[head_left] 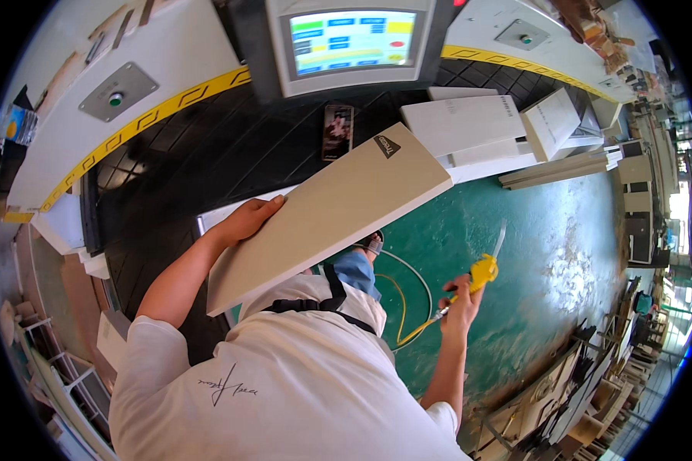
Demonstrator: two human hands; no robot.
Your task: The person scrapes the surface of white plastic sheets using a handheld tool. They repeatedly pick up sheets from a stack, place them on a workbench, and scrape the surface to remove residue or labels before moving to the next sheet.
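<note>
A long beige board [338, 203] with a dark corner label is tilted across the front of my body. My left hand [247, 220] grips its left long edge, thumb on the upper face and the other fingers hidden behind it. Off to the right, above the floor, my right hand [461, 306] is closed around a yellow air blow gun [483, 270]. The gun's pale nozzle points away from me, clear of the board. From its handle a yellow hose [404, 326] curves down beside my legs.
Ahead stands a machine with a lit screen [352, 42] above a black slatted bed [207, 142]. A small picture-covered box [337, 132] lies on the bed. White boards [469, 123] are stacked at the far right. Panels and wood pieces [592, 399] line the right side of the green floor [530, 253].
</note>
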